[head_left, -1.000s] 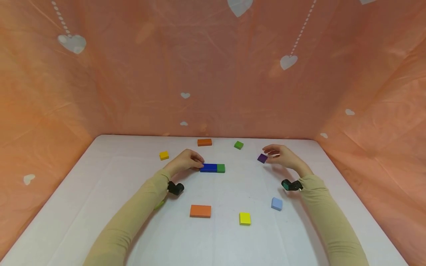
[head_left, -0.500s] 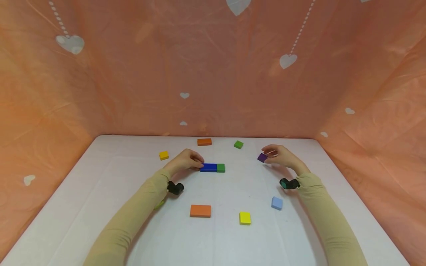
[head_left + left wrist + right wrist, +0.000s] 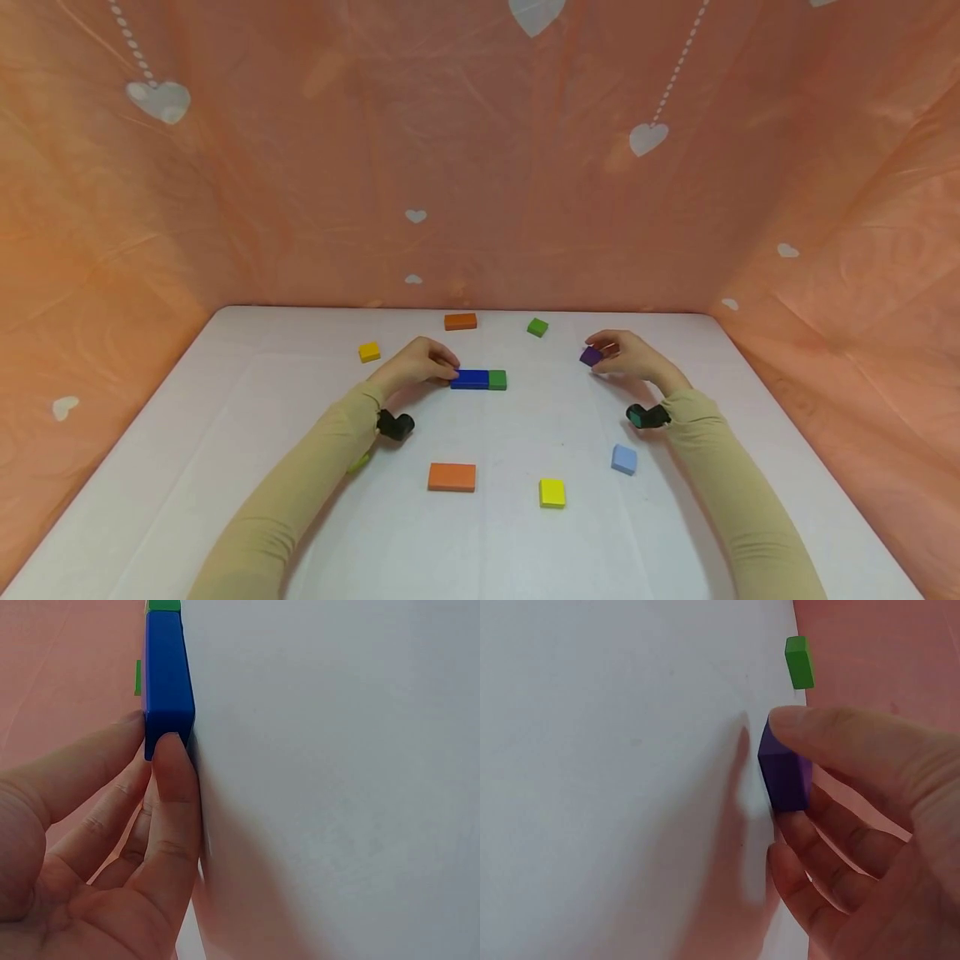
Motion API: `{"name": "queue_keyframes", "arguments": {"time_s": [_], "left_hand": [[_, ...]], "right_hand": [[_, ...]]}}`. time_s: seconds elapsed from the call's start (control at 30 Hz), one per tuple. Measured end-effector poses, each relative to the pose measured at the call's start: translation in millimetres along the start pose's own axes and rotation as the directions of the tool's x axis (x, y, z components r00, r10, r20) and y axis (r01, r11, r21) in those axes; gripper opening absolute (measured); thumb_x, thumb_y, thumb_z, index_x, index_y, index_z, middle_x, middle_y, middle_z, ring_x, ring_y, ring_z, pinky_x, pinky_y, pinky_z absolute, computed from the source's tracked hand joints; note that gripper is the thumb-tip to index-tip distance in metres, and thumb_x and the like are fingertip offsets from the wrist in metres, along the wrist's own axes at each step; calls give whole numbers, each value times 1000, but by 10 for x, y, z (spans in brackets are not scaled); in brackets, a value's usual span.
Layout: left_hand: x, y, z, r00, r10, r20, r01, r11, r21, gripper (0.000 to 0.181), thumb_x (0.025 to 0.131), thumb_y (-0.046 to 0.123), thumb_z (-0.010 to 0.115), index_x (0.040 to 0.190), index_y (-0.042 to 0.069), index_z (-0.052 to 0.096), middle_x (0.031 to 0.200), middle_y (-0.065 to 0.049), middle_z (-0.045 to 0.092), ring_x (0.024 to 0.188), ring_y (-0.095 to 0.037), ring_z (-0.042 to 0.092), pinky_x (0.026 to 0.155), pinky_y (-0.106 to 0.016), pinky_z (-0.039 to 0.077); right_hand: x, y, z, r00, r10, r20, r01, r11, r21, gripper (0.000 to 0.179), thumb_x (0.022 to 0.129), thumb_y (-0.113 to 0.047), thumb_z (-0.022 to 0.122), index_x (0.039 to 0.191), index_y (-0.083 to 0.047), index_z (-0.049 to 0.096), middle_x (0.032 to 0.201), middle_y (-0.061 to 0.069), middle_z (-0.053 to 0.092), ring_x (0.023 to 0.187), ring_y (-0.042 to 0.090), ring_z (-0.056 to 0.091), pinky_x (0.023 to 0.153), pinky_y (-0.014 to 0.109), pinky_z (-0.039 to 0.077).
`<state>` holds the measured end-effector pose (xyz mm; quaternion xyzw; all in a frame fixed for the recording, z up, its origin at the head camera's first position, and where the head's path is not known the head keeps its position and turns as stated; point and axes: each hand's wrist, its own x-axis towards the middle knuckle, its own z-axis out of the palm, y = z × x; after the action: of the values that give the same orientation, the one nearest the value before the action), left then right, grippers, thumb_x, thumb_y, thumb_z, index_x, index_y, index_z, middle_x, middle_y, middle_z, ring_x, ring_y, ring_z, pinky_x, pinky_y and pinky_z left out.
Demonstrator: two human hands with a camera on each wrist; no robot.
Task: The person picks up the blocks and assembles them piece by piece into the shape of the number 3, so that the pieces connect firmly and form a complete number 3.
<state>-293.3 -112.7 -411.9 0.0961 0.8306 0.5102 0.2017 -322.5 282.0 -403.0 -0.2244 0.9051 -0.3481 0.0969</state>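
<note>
My left hand (image 3: 420,362) holds the left end of a long blue block (image 3: 470,380) lying on the white table. One fingertip rests on its end face (image 3: 169,724) and another digit touches its side in the left wrist view. A green square block (image 3: 497,380) lies end to end with the blue one, on its right. Farther right, my right hand (image 3: 633,357) has its thumb and fingers around a small purple block (image 3: 784,772). The thumb lies on one edge of that block and the fingers are at its other side.
At the back lie an orange block (image 3: 461,322) and a light green block (image 3: 537,327), with a yellow-orange block (image 3: 369,352) at left. Nearer are an orange block (image 3: 452,477), a yellow block (image 3: 552,493) and a light blue block (image 3: 624,459). My left sleeve partly hides a lime block (image 3: 360,462).
My right hand has shifted slightly left and its fingers have closed in around the purple block. The left hand and the blue and green blocks look the same.
</note>
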Motion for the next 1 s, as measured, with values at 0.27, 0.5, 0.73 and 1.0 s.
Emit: {"name": "queue_keyframes", "arguments": {"time_s": [0.27, 0.5, 0.73, 1.0], "left_hand": [[-16, 14, 1, 1000, 15, -3, -15, 1000, 0, 24, 88, 5, 68, 110, -4, 66, 96, -12, 65, 81, -20, 62, 79, -29, 54], [4, 7, 4, 1000, 21, -4, -21, 1000, 4, 23, 88, 5, 68, 109, -5, 66, 97, -12, 65, 79, -19, 62, 77, -28, 54], [-5, -7, 16, 1000, 21, -6, -21, 1000, 14, 23, 88, 4, 68, 109, -5, 66, 95, -12, 65, 79, -18, 61, 77, -28, 54], [6, -16, 8, 999, 31, -6, -31, 999, 33, 23, 88, 6, 69, 109, -3, 66, 93, -11, 66, 79, -18, 62, 77, -28, 54]], "right_hand": [[13, -12, 9, 1000, 22, -10, -22, 999, -25, 49, 81, -4, 74, 123, 8, 55, 111, 23, 60, 101, 36, 56, 91, 46, 46], [26, -8, 19, 997, 67, -25, -68, 996, -54, 45, 82, -5, 74, 123, 4, 57, 110, 20, 59, 98, 32, 55, 90, 45, 46], [42, 40, 57, 997, 66, -35, -68, 996, -50, 42, 82, -5, 73, 121, 4, 58, 108, 19, 59, 97, 31, 55, 89, 44, 47], [31, -49, 54, 999, 19, -33, -20, 999, -43, 40, 82, -4, 72, 119, 3, 59, 106, 19, 59, 95, 33, 55, 87, 42, 49]]}}
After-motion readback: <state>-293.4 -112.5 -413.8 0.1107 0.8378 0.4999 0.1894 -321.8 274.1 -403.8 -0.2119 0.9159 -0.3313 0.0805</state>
